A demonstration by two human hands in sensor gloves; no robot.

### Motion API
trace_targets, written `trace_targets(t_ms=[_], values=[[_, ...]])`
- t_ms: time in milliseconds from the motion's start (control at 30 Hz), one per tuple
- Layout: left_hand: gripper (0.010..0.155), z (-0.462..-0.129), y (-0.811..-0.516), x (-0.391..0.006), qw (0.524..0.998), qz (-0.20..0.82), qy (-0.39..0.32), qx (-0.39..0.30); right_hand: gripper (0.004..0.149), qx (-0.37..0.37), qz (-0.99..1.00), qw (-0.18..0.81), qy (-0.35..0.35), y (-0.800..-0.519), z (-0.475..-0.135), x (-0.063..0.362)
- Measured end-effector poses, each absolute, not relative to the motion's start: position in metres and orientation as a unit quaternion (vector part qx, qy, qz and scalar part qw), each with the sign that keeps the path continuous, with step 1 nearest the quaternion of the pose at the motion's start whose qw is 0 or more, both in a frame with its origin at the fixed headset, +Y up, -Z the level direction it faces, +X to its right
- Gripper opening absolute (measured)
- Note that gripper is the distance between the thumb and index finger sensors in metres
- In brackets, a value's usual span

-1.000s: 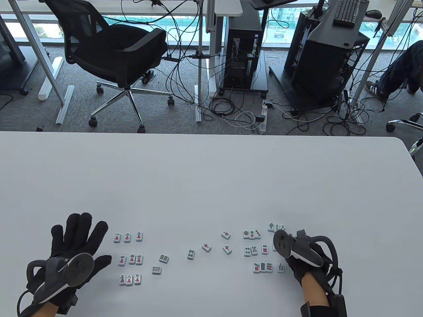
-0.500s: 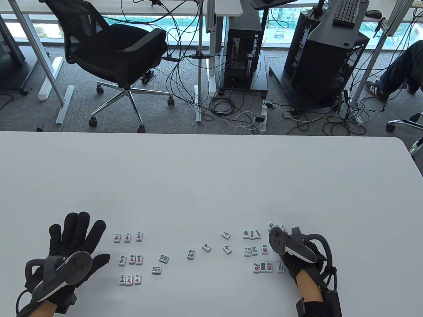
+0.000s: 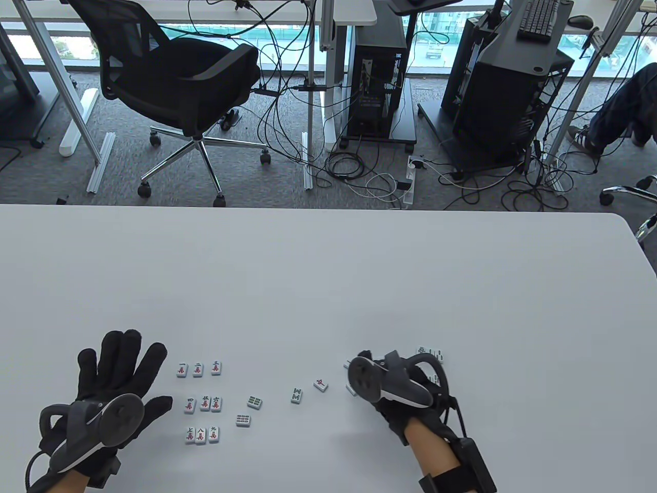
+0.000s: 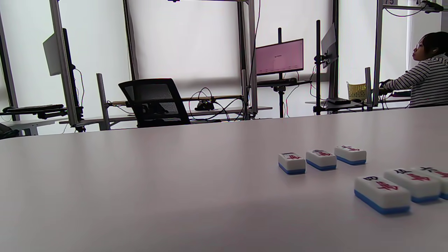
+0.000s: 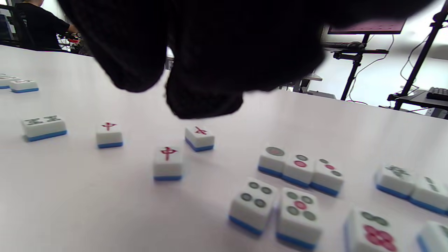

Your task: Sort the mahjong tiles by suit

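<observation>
Black-gloved left hand (image 3: 110, 382) lies flat, fingers spread, near the white tabletop's (image 3: 328, 277) front-left edge beside white blue-backed character mahjong tiles (image 3: 201, 401); black-gloved right hand (image 3: 395, 390) hovers over red-marked tiles (image 5: 168, 162), grip unclear.

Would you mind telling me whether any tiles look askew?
Yes: the red-character tiles mid-table, such as this one, lie rotated and scattered, and two bamboo tiles sit loose, unlike the straight rows by the left hand.

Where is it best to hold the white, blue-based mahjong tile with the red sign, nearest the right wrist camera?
Pinch the white tile by two opposite side walls, from straight above: it lies flat, face up, with bare table all around.
</observation>
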State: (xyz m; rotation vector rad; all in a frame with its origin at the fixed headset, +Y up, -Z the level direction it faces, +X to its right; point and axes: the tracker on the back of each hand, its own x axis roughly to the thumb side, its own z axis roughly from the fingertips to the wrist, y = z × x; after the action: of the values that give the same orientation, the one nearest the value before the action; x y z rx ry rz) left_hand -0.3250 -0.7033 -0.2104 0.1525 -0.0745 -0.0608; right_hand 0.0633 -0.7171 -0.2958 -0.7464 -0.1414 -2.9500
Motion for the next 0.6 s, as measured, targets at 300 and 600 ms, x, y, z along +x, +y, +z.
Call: trace_targets(t_ms=[300, 600], values=[[0.085, -0.209, -0.702, -0.324, 0.995, -0.02, -0.048, 0.085, 0.065, -0.309, -0.942, 0.111, -0.07, -0.745, -0.289, -0.029], [0.085, -0.208, -0.702, -0.326, 0.994, -0.016, -0.051, 0.093, 0.059, -0.296, -0.93, 0.19, -0.104, -0.762, -0.286, -0.06]])
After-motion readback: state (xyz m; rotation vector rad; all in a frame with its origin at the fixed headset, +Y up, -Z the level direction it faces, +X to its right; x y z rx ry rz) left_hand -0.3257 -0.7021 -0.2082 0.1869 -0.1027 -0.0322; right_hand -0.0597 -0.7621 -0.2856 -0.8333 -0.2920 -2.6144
